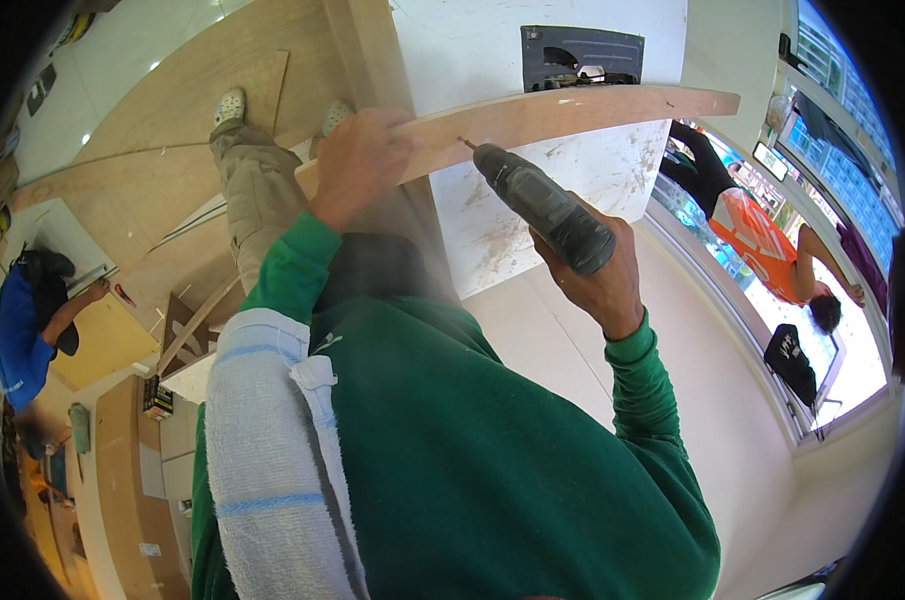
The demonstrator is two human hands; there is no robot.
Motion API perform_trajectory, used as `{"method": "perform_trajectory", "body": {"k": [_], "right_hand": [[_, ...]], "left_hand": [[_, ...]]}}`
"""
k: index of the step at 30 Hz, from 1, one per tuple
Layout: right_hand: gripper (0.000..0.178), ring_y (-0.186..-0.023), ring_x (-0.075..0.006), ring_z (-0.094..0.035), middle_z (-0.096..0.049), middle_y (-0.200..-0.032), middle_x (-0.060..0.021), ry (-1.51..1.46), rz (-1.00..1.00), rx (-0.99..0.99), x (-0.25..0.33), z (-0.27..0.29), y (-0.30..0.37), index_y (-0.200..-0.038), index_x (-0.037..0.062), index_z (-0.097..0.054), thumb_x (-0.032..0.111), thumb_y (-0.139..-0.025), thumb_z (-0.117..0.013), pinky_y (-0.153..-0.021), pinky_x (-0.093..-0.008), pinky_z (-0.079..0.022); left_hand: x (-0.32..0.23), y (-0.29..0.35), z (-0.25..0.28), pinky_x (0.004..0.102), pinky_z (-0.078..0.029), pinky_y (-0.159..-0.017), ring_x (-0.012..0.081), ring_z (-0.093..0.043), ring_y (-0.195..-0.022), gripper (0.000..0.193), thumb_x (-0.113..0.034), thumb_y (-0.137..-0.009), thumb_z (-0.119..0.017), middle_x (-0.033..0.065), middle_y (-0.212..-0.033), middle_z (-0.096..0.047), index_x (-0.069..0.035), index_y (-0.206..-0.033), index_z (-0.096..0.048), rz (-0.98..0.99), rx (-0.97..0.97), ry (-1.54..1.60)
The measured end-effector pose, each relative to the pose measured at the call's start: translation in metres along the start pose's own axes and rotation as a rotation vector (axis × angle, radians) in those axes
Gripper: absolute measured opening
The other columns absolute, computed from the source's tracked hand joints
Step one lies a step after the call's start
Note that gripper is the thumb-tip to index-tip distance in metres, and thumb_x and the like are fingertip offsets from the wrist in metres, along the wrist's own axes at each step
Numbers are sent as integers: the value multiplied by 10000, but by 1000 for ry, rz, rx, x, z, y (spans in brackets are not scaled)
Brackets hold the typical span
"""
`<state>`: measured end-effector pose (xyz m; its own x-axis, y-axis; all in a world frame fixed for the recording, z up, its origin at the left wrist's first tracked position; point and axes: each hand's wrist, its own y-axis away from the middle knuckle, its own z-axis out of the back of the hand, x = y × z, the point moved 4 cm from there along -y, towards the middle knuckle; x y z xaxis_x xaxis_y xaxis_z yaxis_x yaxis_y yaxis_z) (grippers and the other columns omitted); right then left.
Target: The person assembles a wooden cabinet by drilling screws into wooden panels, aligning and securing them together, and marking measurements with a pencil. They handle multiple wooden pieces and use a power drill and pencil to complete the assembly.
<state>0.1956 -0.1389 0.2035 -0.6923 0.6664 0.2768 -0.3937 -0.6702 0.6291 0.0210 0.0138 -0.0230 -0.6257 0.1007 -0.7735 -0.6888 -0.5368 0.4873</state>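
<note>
Right hand [603, 268] grips the drill [543, 205], left hand [358, 160] holds the board [573, 112] past the tabletop's [473, 45] left edge, and drilling it seems to need steady pushing.

No lettering or numbers can be read.

Here's the left hand [361, 160] gripping the long wooden strip [573, 113] near its left end, and over on the strip's near side the right hand [610, 268] grasps a dark power drill [541, 203], bit aimed at the wood, contact too small to judge! Behind the strip, a scuffed white panel [498, 232]; just past its far edge, a dark plate [613, 52]. Out beyond its right end, a person in orange [758, 245]; well off to its left, a person in blue [21, 325].
</note>
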Motion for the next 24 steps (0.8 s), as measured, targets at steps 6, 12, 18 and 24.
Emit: {"method": "perform_trajectory", "body": {"k": [6, 12, 18, 24], "right_hand": [[267, -807, -457, -756, -796, -909, -189, -5, -18, 58, 3, 6, -8, -1138, 73, -757, 106, -895, -864, -741, -466, -626], [378, -773, -450, -742, -760, -819, -184, 57, -22, 104, 1, 5, -12, -1172, 120, -730, 105, -819, -863, -701, -494, -589], [332, -745, -454, -728, -753, -819, -190, 26, -8, 105, -3, 5, -16, -1137, 114, -712, 83, -832, -840, -684, -489, -585], [465, -797, -407, -764, -765, -848, -150, 113, -35, 165, -2, 6, -18, -1175, 131, -689, 127, -764, -906, -677, -485, -560]], "left_hand": [[3, 1, -2, 486, -603, -858, 387, -795, -979, 343, -351, -943, -829, 162, -1042, -845, -137, -1209, -860, -19, -19, 1], [-5, 1, 5, 515, -592, -905, 407, -774, -1046, 368, -357, -937, -829, 174, -1089, -830, -146, -1238, -848, 57, 27, 8], [-12, 0, 11, 544, -572, -967, 436, -742, -1153, 367, -309, -937, -818, 195, -1175, -818, -131, -1257, -840, 149, 131, 59], [-14, -1, 13, 517, -589, -897, 422, -773, -1055, 356, -332, -951, -822, 188, -1085, -830, -140, -1250, -845, 97, 76, 36]]}}
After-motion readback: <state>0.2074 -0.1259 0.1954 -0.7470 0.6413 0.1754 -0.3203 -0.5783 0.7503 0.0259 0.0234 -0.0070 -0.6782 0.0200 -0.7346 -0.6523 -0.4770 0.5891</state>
